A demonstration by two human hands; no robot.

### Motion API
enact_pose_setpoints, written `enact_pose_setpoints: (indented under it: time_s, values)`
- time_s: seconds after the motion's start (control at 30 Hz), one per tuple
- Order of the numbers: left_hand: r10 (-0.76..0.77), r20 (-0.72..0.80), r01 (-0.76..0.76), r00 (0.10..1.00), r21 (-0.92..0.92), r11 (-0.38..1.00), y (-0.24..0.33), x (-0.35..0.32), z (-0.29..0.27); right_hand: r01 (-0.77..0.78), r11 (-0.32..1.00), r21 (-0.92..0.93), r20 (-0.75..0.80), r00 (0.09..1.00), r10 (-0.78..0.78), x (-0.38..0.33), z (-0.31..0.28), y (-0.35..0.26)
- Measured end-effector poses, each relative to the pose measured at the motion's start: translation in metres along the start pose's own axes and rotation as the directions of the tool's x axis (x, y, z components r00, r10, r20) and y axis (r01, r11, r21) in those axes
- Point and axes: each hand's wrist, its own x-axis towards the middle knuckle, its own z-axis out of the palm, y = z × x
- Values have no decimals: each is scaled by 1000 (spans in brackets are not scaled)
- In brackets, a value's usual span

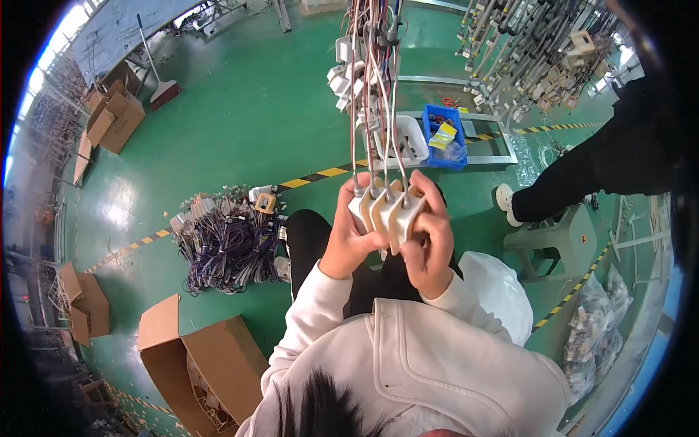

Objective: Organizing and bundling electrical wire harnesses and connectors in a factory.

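Note:
Several white plastic connector housings (405, 221) with tan edges stand side by side in front of my lap. My left hand (345, 244) grips their left end, thumb across the near side. Around the right end the fingers and thumb of my right hand (434, 251) are closed. From the top of each housing a cable (395, 124) runs up into a hanging bundle. Higher on that bundle, more white connectors (340, 81) dangle. The inner faces of the housings are hidden.
Coiled dark wire harnesses (229, 247) lie on the green floor at left, near an open cardboard box (226, 349). Ahead are a blue bin (445, 162) and a white tray (418, 138). At right, another person's leg (575, 171) is beside a grey stool (542, 237).

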Motion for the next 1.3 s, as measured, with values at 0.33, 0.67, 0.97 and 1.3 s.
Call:
enact_pose_setpoints:
  time_s: [0.33,0.67,0.97,1.3]
  values:
    - [-22,-46,34,999,283,959,26,6,6,-137,983,120,189,975,113,13,-12,-3]
    - [-46,-65,59,997,207,977,31,11,4,467,841,-272,459,831,-313,40,-42,-5]
    - [-72,-66,84,995,213,973,32,8,4,595,778,-202,547,728,-414,50,-46,-7]
    - [212,-71,-186,975,264,946,7,9,19,-16,926,-377,217,970,105,26,-24,-11]
